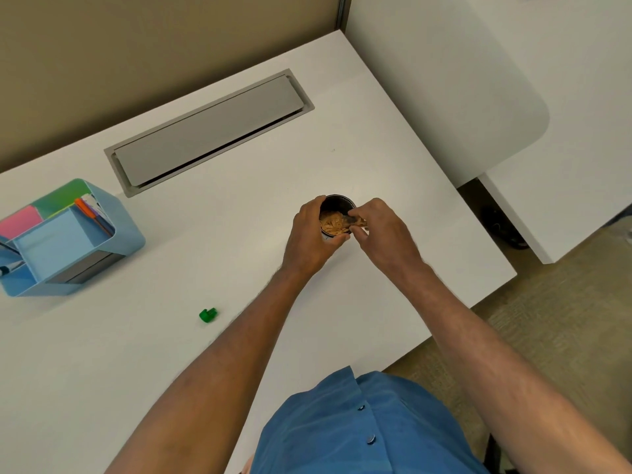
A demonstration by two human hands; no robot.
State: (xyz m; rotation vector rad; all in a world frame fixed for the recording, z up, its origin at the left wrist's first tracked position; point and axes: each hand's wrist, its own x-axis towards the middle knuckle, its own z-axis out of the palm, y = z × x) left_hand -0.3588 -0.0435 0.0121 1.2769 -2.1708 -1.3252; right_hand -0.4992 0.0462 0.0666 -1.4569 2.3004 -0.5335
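A small round black container (337, 202) stands on the white desk (239, 254), filled with tan, flaky pieces (331, 223). My left hand (313, 236) wraps around its left side, fingers curled over the rim and thumb at the near edge. My right hand (381, 230) reaches in from the right and pinches a brownish piece (357, 220) at the container's right rim. The container's lower wall is hidden behind my hands.
A blue desk organiser (73, 248) with sticky notes and pens sits at the left edge. A small green cap (208, 315) lies on the desk in front. A grey cable hatch (208, 131) is set into the desk behind. The desk edge runs along the right.
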